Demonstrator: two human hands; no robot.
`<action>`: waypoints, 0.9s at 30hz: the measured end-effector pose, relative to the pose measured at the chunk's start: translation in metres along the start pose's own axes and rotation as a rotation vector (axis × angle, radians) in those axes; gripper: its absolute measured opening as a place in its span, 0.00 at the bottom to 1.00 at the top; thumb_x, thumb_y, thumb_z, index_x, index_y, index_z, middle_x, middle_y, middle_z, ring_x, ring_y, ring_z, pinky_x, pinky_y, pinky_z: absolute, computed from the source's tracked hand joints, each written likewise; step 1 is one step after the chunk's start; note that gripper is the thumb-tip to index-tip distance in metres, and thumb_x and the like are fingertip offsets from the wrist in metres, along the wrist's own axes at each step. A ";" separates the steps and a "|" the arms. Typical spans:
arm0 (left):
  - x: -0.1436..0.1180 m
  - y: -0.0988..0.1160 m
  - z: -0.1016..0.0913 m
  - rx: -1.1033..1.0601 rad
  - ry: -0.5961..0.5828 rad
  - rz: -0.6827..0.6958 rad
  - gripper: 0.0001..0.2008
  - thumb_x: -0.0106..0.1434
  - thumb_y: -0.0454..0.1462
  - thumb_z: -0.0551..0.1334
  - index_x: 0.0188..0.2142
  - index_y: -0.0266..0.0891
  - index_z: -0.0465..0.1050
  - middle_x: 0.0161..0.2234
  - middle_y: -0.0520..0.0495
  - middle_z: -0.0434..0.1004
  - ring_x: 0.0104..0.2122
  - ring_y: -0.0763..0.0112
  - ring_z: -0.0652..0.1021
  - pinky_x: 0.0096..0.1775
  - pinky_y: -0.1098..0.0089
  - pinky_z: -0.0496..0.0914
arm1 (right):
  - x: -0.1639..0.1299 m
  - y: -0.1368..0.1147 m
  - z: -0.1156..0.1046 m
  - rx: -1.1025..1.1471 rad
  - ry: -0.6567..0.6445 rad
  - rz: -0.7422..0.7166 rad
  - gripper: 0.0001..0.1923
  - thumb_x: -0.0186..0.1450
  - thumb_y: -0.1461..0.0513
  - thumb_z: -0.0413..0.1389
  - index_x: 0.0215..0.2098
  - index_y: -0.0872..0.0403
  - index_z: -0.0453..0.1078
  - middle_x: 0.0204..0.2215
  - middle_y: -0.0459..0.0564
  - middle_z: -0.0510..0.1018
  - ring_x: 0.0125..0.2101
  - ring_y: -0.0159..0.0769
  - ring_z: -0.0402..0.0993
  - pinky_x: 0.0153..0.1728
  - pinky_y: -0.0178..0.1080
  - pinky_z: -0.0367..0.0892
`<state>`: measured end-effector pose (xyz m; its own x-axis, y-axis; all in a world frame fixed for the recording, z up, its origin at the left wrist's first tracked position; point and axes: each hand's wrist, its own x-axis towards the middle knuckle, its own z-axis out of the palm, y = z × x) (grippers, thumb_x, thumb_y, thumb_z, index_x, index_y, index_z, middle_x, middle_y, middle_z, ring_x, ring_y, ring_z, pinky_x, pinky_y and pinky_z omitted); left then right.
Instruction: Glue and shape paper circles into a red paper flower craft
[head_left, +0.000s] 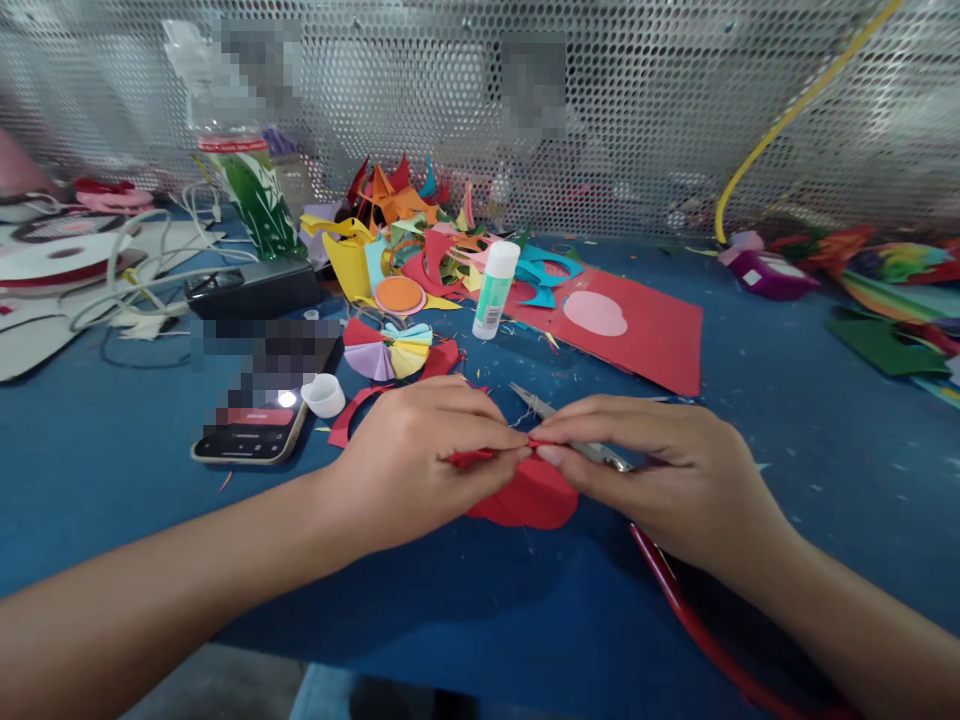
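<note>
Both hands pinch one folded red paper piece [525,485] between them, left hand [420,460] gripping its creased edge and right hand [667,480] nipping the opposite end to hold the pleats tight, with scissors [570,430] lying under the right fingers.

Bright, even light from above; soft shadows pool under both forearms on the bench [112,450]; a glare spot flares on the phone [255,420] — edges bow outward, wide-lens stretched; some far patches are pixelated.
</note>
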<state>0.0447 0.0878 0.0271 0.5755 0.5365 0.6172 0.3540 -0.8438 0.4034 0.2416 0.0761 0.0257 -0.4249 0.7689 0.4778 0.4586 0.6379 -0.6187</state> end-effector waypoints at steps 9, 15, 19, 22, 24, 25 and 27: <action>0.002 0.003 -0.002 -0.088 -0.097 -0.030 0.05 0.55 0.28 0.60 0.24 0.33 0.72 0.24 0.47 0.76 0.25 0.75 0.73 0.32 0.72 0.68 | 0.000 0.002 0.002 0.033 -0.028 -0.009 0.04 0.56 0.67 0.60 0.29 0.53 0.75 0.27 0.44 0.81 0.28 0.28 0.76 0.30 0.28 0.70; 0.002 0.007 -0.001 -0.176 -0.113 -0.079 0.06 0.51 0.26 0.60 0.21 0.34 0.66 0.20 0.51 0.72 0.23 0.77 0.69 0.31 0.72 0.65 | 0.001 0.001 0.002 0.075 -0.075 -0.064 0.04 0.57 0.67 0.59 0.29 0.52 0.74 0.26 0.44 0.81 0.28 0.30 0.76 0.29 0.30 0.71; 0.003 0.008 -0.001 -0.189 -0.107 -0.114 0.06 0.52 0.26 0.59 0.22 0.35 0.67 0.21 0.50 0.73 0.23 0.77 0.69 0.30 0.74 0.66 | 0.001 -0.001 0.001 0.091 -0.056 -0.064 0.05 0.56 0.67 0.59 0.29 0.52 0.75 0.26 0.45 0.81 0.26 0.29 0.76 0.28 0.29 0.71; 0.004 0.007 -0.002 -0.197 -0.074 -0.143 0.05 0.53 0.28 0.60 0.23 0.35 0.69 0.22 0.49 0.74 0.24 0.76 0.71 0.29 0.74 0.67 | 0.001 -0.002 0.000 0.082 -0.010 -0.045 0.05 0.55 0.67 0.60 0.30 0.51 0.75 0.26 0.44 0.81 0.26 0.30 0.76 0.28 0.30 0.71; 0.004 0.007 -0.002 -0.212 -0.046 -0.150 0.03 0.54 0.29 0.62 0.25 0.34 0.71 0.24 0.48 0.75 0.25 0.76 0.73 0.30 0.75 0.68 | 0.001 -0.003 0.000 0.077 0.015 -0.040 0.06 0.55 0.66 0.60 0.30 0.50 0.75 0.25 0.44 0.81 0.26 0.31 0.77 0.28 0.31 0.72; 0.004 0.006 -0.002 -0.220 -0.033 -0.154 0.01 0.55 0.29 0.62 0.27 0.33 0.72 0.25 0.47 0.76 0.26 0.76 0.73 0.30 0.75 0.68 | 0.001 -0.003 -0.001 0.078 0.024 -0.037 0.06 0.55 0.66 0.60 0.30 0.49 0.75 0.25 0.44 0.81 0.26 0.31 0.77 0.28 0.32 0.72; 0.003 0.006 -0.002 -0.238 -0.011 -0.155 0.01 0.56 0.30 0.63 0.29 0.33 0.74 0.26 0.47 0.76 0.27 0.77 0.74 0.31 0.76 0.69 | 0.001 -0.004 -0.002 0.086 0.040 -0.028 0.06 0.55 0.67 0.60 0.30 0.49 0.76 0.26 0.44 0.81 0.26 0.31 0.77 0.29 0.32 0.72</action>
<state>0.0472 0.0845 0.0329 0.5367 0.6573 0.5291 0.2559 -0.7243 0.6402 0.2410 0.0745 0.0294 -0.4046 0.7528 0.5192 0.3773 0.6546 -0.6551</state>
